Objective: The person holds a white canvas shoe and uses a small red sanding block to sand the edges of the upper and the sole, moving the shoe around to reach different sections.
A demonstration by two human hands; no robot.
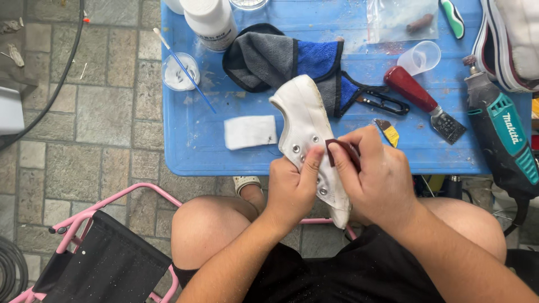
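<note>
A white sneaker point(306, 120) with metal eyelets lies tilted over the near edge of the blue table point(191, 140), its toe toward the far side. My left hand point(292, 188) grips the shoe's side near the eyelets, thumb on the upper. My right hand point(377, 177) pinches a small dark brown piece of sandpaper point(339, 150) against the shoe's side. Both hands sit above my bare knees.
On the table lie a grey and blue cloth point(269, 56), a white pad point(250, 132), a small dish with a brush point(179, 72), a white bottle point(212, 22), black snips point(382, 101), a red-handled scraper point(424, 101), a clear cup point(421, 57) and a teal rotary tool point(502, 134). A pink folding chair point(101, 252) stands at lower left.
</note>
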